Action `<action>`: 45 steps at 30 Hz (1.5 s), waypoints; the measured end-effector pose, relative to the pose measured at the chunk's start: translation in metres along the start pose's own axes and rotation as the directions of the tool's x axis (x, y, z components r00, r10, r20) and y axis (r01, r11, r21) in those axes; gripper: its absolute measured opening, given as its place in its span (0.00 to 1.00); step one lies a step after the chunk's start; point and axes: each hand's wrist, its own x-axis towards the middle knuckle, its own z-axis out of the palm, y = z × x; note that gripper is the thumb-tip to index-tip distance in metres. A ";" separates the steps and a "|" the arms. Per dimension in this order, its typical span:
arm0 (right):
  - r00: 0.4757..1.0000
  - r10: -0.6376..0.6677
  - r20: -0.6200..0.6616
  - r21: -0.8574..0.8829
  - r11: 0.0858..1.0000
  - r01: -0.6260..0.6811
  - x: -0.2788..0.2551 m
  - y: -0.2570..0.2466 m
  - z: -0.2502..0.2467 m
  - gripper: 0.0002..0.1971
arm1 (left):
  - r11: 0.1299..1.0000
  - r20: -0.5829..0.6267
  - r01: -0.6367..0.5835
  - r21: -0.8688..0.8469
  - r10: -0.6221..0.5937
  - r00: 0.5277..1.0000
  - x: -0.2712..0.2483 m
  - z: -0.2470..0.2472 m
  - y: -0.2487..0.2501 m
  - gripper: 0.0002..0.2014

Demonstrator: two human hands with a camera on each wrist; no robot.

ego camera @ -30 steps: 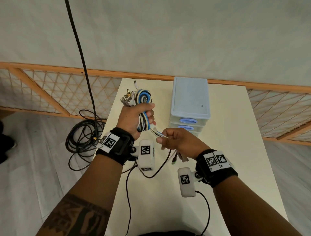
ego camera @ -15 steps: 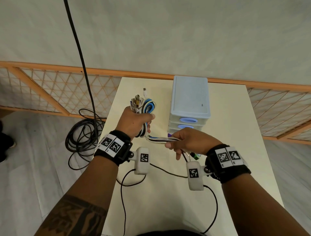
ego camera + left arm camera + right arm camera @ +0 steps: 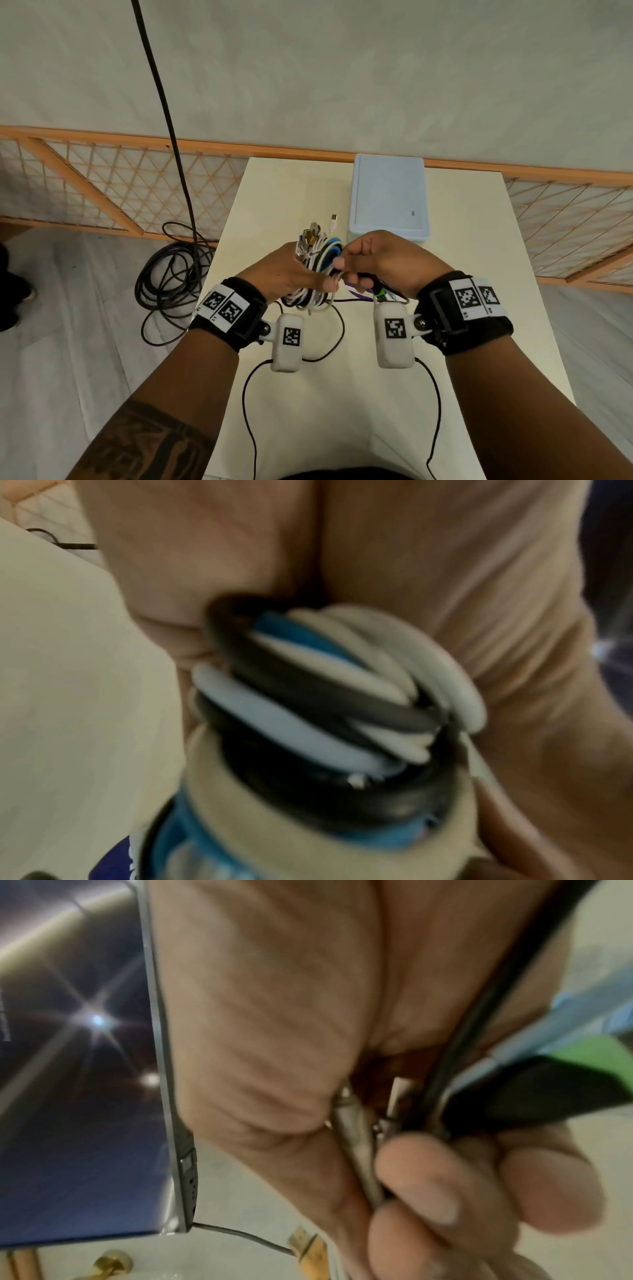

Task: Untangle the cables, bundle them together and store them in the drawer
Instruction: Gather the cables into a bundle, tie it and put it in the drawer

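My left hand (image 3: 294, 270) grips a coiled bundle of white, black and blue cables (image 3: 317, 255) above the cream table (image 3: 479, 308); plug ends stick up from its top. The left wrist view shows the same coil (image 3: 325, 696) pressed against my palm. My right hand (image 3: 376, 260) is right beside the bundle and holds the loose cable ends (image 3: 359, 1150), with a black and green plug (image 3: 378, 291) under the palm. The pale blue drawer unit (image 3: 388, 195) stands just behind both hands; its drawer fronts are hidden by them.
A coil of black cable (image 3: 171, 274) lies on the floor left of the table, and a black cord (image 3: 161, 96) hangs down past it. A wooden lattice rail (image 3: 102, 185) runs behind the table. Thin black wrist-camera leads (image 3: 250, 394) trail across the near tabletop.
My right hand has swung the loose cable ends up and left, from out at the side onto the bundle. The left hand has kept its grip and dropped slightly nearer.
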 end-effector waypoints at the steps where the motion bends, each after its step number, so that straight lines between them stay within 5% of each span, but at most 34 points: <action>1: 1.000 0.007 0.000 -0.003 1.000 -0.007 0.001 0.001 0.000 0.18 | 0.999 -0.017 0.006 0.053 -0.005 1.000 0.002 0.002 0.000 0.16; 4: 1.000 0.026 -0.008 0.007 1.000 -0.026 0.001 0.001 0.003 0.14 | 0.980 -0.224 0.064 0.188 -0.021 0.974 0.009 0.006 -0.004 0.13; 8: 0.995 0.031 -0.092 0.033 0.999 -0.028 -0.001 -0.007 0.004 0.10 | 0.980 -0.422 0.121 0.160 -0.043 0.905 0.012 0.006 -0.014 0.12; 15: 0.952 -0.134 -0.275 -0.305 0.951 0.046 0.010 0.003 0.005 0.18 | 0.963 -0.344 0.144 -0.228 -0.218 0.913 0.011 0.012 -0.018 0.14; 21: 0.821 -0.153 -0.550 0.047 0.976 0.213 0.020 0.023 0.033 0.20 | 0.897 -0.279 0.079 -0.435 -0.218 0.935 0.010 0.022 -0.004 0.03; 24: 0.859 0.003 -0.512 0.389 0.892 0.229 0.022 0.024 0.040 0.25 | 0.863 -0.257 0.025 -0.504 -0.177 0.950 0.010 0.031 0.001 0.08; 28: 0.906 0.085 -0.415 0.727 0.630 0.274 0.025 0.022 0.045 0.29 | 0.865 -0.281 -0.023 -0.501 -0.138 0.950 0.015 0.036 0.004 0.16; 35: 0.906 0.040 -0.421 0.731 0.607 0.313 0.026 0.028 0.054 0.23 | 0.906 -0.319 -0.049 -0.420 -0.097 0.943 0.020 0.039 0.003 0.17; 45: 0.938 -0.063 -0.340 0.768 0.558 0.315 0.016 0.024 0.057 0.23 | 0.857 -0.352 -0.099 -0.507 -0.101 0.931 0.022 0.042 0.007 0.15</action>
